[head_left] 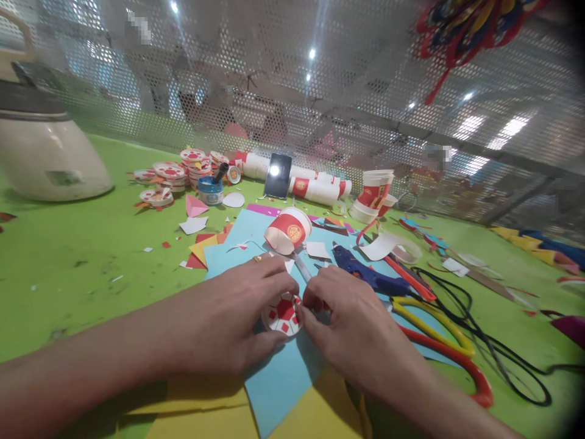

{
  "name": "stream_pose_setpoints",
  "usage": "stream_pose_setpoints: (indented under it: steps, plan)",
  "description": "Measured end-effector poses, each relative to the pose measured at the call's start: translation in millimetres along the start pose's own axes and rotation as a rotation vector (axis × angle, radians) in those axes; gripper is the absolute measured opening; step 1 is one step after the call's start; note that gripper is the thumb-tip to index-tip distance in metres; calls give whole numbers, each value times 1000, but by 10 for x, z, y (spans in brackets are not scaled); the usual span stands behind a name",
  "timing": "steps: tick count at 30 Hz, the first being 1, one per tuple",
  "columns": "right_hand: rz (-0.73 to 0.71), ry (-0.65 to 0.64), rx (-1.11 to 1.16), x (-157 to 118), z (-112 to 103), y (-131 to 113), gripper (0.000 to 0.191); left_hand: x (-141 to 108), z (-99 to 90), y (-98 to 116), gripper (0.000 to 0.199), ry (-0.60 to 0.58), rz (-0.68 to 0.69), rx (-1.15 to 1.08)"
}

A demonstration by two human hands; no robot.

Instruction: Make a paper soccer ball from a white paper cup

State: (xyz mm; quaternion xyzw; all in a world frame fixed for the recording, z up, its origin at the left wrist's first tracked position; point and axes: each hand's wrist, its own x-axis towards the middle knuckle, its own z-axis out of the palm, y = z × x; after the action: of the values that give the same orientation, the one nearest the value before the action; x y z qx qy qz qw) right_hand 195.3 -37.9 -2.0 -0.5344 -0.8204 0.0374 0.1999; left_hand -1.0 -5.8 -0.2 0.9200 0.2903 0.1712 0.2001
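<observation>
One red-and-white disc [286, 310], near: our left grip [237, 314] holding its rim, our right grip [350, 317] pinching its right edge; seemingly fine placement, next calling for steady pressure.

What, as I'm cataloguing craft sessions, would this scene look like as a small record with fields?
Left hand: holds a red-and-white disc at its edge
Right hand: fingertips at the disc's right edge
Beneath: light-blue paper on a green table
Beyond hands: patterned cup, tipped over
Right side: blue glue gun, red handle
Back: upright phone, blue jar, decorated discs
Far left: white kettle
</observation>
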Motion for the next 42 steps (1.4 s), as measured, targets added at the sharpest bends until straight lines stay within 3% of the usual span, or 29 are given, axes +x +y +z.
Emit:
stream_pose_setpoints:
  steps: [4, 18, 23, 33, 42]
  plan:
    - [5, -4, -10, -4, -12, -13, 16, 6, -7, -3, 14, 43, 38, -13]
    - [20, 33, 21, -39, -31, -27, 13, 5, -8, 6, 16, -4, -2, -23]
    - [-86, 81, 95, -46, -77, 29, 17, 3, 21, -37, 24, 31, -5, -57]
    - [-168, -4, 88, -19, -44, 9, 30, 4, -3, -35, 27, 10, -4, -80]
    - [-143, -70, 23, -21, -54, 26, 24, 13, -9, -34, 28, 3, -26, -90]
